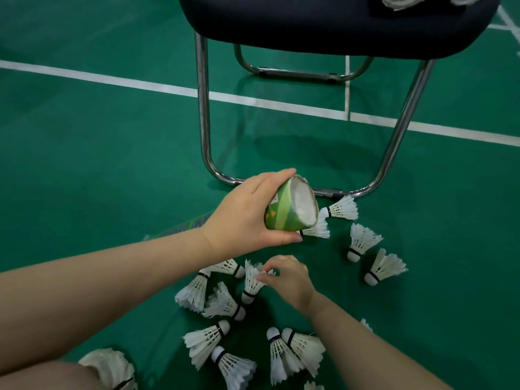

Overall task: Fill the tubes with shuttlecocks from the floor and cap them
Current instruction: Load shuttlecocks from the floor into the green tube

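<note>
Now the left hand (pixel 242 218) wraps the round green cardboard tube (pixel 284 218) just before the chrome-legged chair (pixel 202 108); further from it, the right hand (pixel 289 280) pinches a feathery white shuttlecock (pixel 251 285).

Bare green floor (pixel 84 153) lay open left of the chair frame (pixel 203 122), and more lay free to the right past a pair of shuttlecocks (pixel 361 242). The frame's front rail sat on the floor just behind the farthest birds, barring the way ahead under the dark seat (pixel 309 23). A dense cluster of shuttlecocks (pixel 222 304), several touching, crowded the near middle. The left grip (pixel 242 218) held a tube (pixel 284 218) above them, its forearm crossing the near-left approach, and the right grip (pixel 289 280), pinching one shuttlecock (pixel 250 288), filled the central gap.
</note>
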